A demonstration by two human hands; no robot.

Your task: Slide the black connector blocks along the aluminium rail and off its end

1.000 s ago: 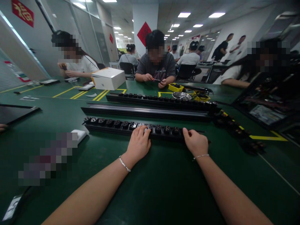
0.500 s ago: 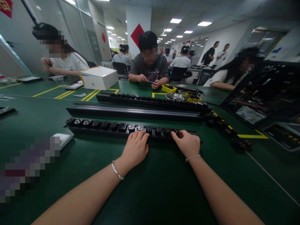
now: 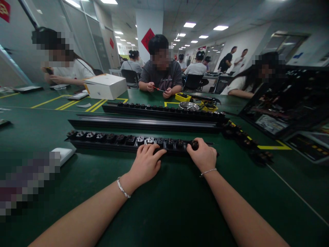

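A long black rail (image 3: 118,145) lies across the green table in front of me, with a row of small black modules along its channel. Some modules near its left end and middle show pale, shiny tops. My left hand (image 3: 146,161) rests its fingertips on the rail's near edge around the middle, the thumb spread away. At the rail's right end, my right hand (image 3: 203,154) grips a round black module (image 3: 195,144) between thumb and fingers. A gap separates that module from the neighbouring module (image 3: 180,144).
Behind lie a bare black rail (image 3: 144,123) and another loaded rail (image 3: 159,109). More black modules (image 3: 238,134) run along the right. A white box (image 3: 108,87), a yellow bin (image 3: 183,97) and a round metal dish (image 3: 189,106) stand farther back. A co-worker (image 3: 160,73) opposite holds a screwdriver.
My left thumb has spread away from the fingers. My right hand has shifted slightly right along the rail, with a wider gap beside the gripped module. The view has shifted slightly.
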